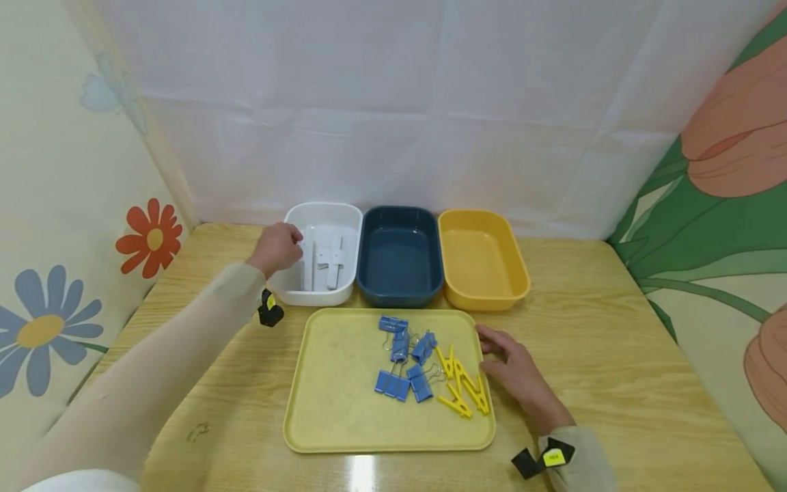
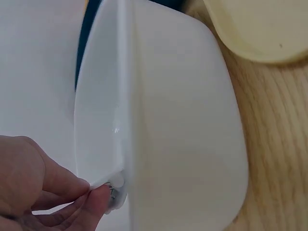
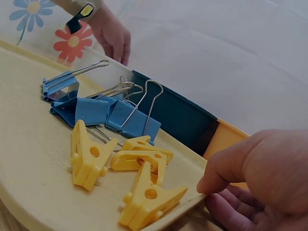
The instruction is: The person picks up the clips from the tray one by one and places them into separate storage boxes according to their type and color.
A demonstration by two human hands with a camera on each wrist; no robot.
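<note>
My left hand [image 1: 278,247] is at the left wall of the white bin [image 1: 315,298]. Its thumb and fingers pinch a small white clip [image 2: 116,181] with a metal spring, low beside the bin wall in the left wrist view. Other white clips [image 1: 334,263] lie on the bin floor. At the right rim of the yellow tray [image 1: 344,410], my right hand [image 1: 516,369] rests with loosely bent fingers and a fingertip at the edge. Nearest to it on the tray are several yellow clothespins [image 3: 148,195], and beyond them several blue binder clips [image 1: 392,385] with wire handles.
A dark blue bin [image 1: 399,298] and a yellow-orange bin [image 1: 488,303] stand beside the white one, behind the tray. All are on a wooden table [image 1: 590,328]. White sheeting [image 1: 393,123] hangs at the back, with flower-patterned panels [image 1: 725,184] at the sides.
</note>
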